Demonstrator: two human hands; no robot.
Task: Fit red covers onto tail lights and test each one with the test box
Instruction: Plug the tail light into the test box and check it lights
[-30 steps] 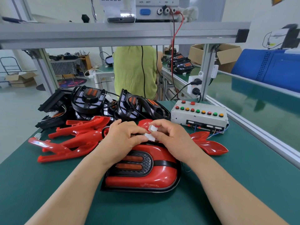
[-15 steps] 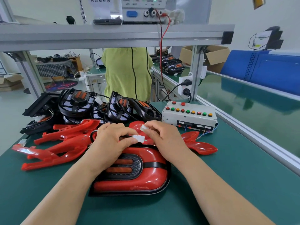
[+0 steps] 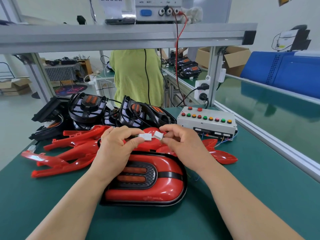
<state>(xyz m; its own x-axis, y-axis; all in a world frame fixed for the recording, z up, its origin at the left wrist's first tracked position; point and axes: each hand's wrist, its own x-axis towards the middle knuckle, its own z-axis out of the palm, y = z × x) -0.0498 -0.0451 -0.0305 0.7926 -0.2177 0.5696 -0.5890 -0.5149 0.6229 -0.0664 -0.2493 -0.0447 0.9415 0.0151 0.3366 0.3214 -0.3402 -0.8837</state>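
1. Risen since a second ago, my left grip and right grip hang above the covered tail light on the worktop. It looks rigid, glossy and light: hold its rim.
2. Left pinches a white connector over the light's far end.
3. Right pinches the mating connector, just beside.

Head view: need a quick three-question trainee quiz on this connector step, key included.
1. True or false: the nearest tail light already wears its red cover.
2. The left hand and right hand each pinch: A white connector, B screwdriver, C tape?
3. Fill in: the test box stands behind and to the ___ of the hands.
Key: 1 true; 2 A; 3 right.
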